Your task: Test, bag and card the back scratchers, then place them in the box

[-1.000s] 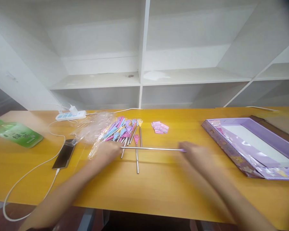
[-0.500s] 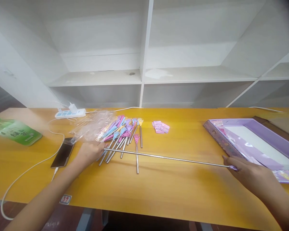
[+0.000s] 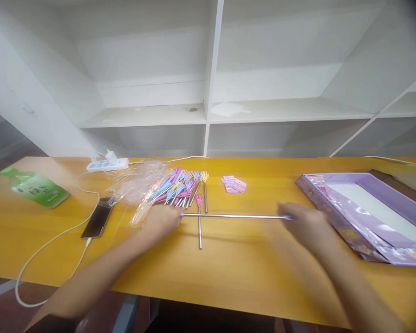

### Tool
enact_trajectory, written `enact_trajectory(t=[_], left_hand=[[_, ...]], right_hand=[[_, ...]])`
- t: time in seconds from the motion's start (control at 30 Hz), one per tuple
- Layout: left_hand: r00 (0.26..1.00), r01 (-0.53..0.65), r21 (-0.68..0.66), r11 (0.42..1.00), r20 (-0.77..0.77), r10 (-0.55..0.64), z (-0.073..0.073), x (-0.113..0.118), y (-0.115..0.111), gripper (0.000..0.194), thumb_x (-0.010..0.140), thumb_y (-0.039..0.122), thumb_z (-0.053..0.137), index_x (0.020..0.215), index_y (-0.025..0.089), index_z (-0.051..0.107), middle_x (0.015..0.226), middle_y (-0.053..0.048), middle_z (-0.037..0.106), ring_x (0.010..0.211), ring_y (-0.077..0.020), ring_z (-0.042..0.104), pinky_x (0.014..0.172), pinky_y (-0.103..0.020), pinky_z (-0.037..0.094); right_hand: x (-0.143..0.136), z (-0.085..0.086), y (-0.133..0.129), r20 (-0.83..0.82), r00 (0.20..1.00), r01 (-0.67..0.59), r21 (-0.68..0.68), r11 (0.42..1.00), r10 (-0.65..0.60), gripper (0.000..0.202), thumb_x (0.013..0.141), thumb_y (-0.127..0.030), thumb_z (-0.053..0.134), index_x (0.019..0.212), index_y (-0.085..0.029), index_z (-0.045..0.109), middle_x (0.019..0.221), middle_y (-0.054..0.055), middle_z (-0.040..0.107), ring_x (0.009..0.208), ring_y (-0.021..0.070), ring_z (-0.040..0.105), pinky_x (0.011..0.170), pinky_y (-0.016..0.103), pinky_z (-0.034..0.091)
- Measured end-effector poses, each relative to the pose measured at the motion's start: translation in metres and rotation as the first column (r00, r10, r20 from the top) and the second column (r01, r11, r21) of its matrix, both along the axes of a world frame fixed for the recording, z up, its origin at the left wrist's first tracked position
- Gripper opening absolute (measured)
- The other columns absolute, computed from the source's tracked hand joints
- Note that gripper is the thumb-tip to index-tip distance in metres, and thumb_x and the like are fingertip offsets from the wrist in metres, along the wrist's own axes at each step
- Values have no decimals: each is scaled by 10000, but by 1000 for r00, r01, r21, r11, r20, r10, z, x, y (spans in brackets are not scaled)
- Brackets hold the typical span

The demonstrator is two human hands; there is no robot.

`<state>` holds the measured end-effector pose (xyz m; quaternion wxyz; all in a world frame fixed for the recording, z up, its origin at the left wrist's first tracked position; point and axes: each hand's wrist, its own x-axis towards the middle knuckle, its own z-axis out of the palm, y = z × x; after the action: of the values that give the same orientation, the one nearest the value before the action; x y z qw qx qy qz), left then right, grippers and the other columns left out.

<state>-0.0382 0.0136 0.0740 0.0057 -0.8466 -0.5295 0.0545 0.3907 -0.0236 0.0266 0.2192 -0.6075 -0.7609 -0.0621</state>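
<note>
Stretched between my hands is a telescopic back scratcher [image 3: 234,216], its thin metal rod held level above the table. My left hand [image 3: 163,219] is closed around one end, where a bit of purple shows. My right hand [image 3: 303,224], blurred by motion, grips the other end, with purple plastic at its fingers. Under the rod lies a single back scratcher with a pink hand-shaped head [image 3: 199,200]. Behind my left hand is a pile of back scratchers [image 3: 180,185] with pink, blue, purple and yellow heads, partly covered by my hand.
Clear plastic bags [image 3: 138,182] lie left of the pile. Farther left are a phone [image 3: 97,218] on a white cable, a green bottle [image 3: 38,188] on its side and a power strip [image 3: 106,164]. Pink cards [image 3: 233,184] lie mid-table; a purple box [image 3: 350,222] sits at right.
My hands have come closer together and the rod between them is shorter. My right hand has moved left, away from the purple box; my left hand has shifted slightly right.
</note>
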Motion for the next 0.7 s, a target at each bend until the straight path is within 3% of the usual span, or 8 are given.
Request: enact_trajectory(t=[0.1,0.2,0.27,0.4,0.53,0.63,0.7], left_hand=[[999,40,-116,992,8,-39,2,62,-10,314,1031,218,490,1105,201,795,850,-148,795,803,-279,783,696,-323,548],[1000,11,-132,991,0,-11,1,85,-14,341,1043,227,469,1011,146,799,850,-189,780,787,-293,780,702,-349,556],[1000,6,-115,993,4,-6,-1,82,-11,378,1058,257,448,980,132,796,837,-200,774,779,-294,779,703,-352,558],[999,33,-91,995,7,-32,-6,71,-8,377,1059,290,442,994,140,782,843,-193,771,786,-312,778,702,-379,572],[992,121,-56,991,38,-119,-8,74,-15,268,1027,234,489,1085,134,731,933,-179,778,855,-310,782,734,-376,579],[982,184,1,983,52,-184,-12,75,-18,218,1015,190,505,1037,125,712,893,-180,771,831,-307,777,709,-370,574],[983,182,26,983,24,-182,-14,64,-13,175,976,135,546,991,138,720,841,-159,767,781,-287,771,680,-345,560]], right_hand=[[-108,3,6,77,996,-29,-98,995,37,222,862,-84,470,763,-187,640,687,57,648,562,146,516,565,289,280],[-166,5,9,109,991,-50,-232,971,77,225,897,-60,501,863,-178,690,773,58,685,578,141,516,563,303,223],[-173,8,9,113,991,-43,-278,959,77,220,927,-76,516,900,-178,709,827,64,711,615,146,547,572,304,210],[-160,12,8,129,990,-11,-310,951,54,210,974,-132,519,940,-190,718,874,68,732,669,162,589,582,311,185],[-158,13,6,126,992,27,-330,944,16,197,989,-171,520,932,-208,705,860,49,728,660,161,588,576,306,172],[-160,13,2,126,991,-1,-324,946,44,185,967,-147,523,912,-208,689,824,40,712,629,151,575,567,304,177],[-146,13,-2,127,989,-42,-283,958,81,192,947,-127,508,898,-206,676,801,40,699,615,149,569,566,300,202]])
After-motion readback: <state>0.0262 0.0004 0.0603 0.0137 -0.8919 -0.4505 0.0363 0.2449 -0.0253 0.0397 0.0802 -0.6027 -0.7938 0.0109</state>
